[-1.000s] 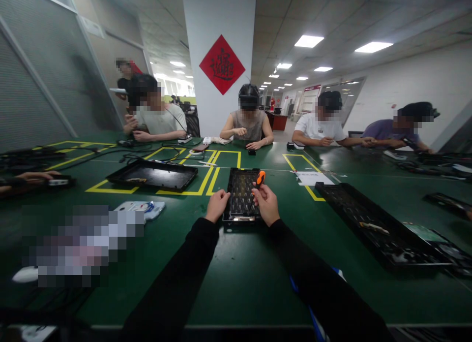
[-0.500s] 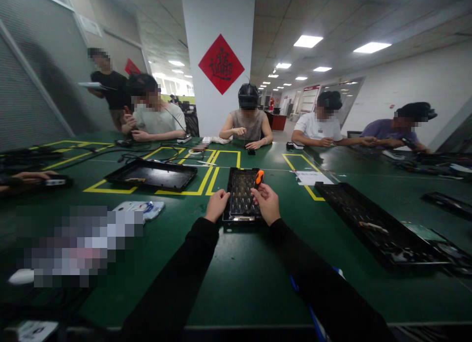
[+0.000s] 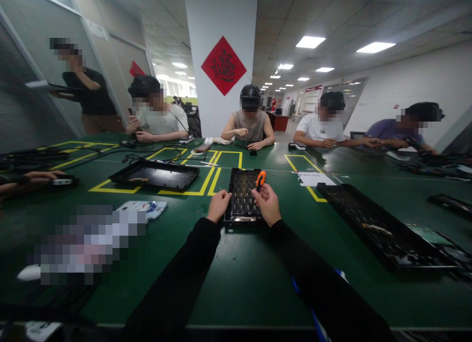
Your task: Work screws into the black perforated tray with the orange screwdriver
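Observation:
A black rectangular casing (image 3: pixel 241 197) with rows of small light-coloured parts lies in front of me on the green table. My left hand (image 3: pixel 220 205) is closed at the casing's left edge, fingers pressed together on or against its rim. My right hand (image 3: pixel 268 204) grips an orange and black screwdriver (image 3: pixel 261 179), which stands tilted over the right side of the casing. Its shaft points down into the casing; the tip is too small to make out. A bright metallic strip (image 3: pixel 246 219) shows at the casing's near end.
A shallow black tray (image 3: pixel 157 174) lies left, and a long black tray (image 3: pixel 379 229) lies right. Nearby are a white paper (image 3: pixel 315 178), a clear plastic packet (image 3: pixel 155 210) and cables (image 3: pixel 29 160). Several people sit across the table; one stands at the far left. Another person's hand (image 3: pixel 44 176) is at the left edge.
The whole view has shifted slightly, with the table things a little further right. The standing person at the left has raised a hand. My hands keep their places at the casing.

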Tool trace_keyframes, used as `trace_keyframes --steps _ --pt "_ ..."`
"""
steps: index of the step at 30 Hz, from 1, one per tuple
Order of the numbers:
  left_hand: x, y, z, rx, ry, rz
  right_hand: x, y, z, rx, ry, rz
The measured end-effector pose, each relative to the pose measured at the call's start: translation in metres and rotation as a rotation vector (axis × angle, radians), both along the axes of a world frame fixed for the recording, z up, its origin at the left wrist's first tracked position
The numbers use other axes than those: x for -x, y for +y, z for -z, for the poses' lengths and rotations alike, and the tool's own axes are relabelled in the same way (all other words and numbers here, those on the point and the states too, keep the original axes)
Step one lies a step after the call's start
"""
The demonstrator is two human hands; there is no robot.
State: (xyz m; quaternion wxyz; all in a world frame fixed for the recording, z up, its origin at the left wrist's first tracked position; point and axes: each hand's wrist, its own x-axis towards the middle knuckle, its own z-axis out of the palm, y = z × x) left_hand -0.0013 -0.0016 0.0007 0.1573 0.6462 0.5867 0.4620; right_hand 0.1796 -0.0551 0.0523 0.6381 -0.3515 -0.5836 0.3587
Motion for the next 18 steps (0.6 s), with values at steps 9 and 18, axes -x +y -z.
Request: trace_keyframes --steps 9,18 --pt "-0.0005 0.0016 0.0008 0.013 0.014 -0.009 -0.0026 0.0029 0.0017 0.009 0.019 0.009" --pt "-0.0009 0.0018 0.0014 0.009 -0.024 0.001 -0.0029 -0.0011 -0.0011 0.011 -0.003 -0.014"
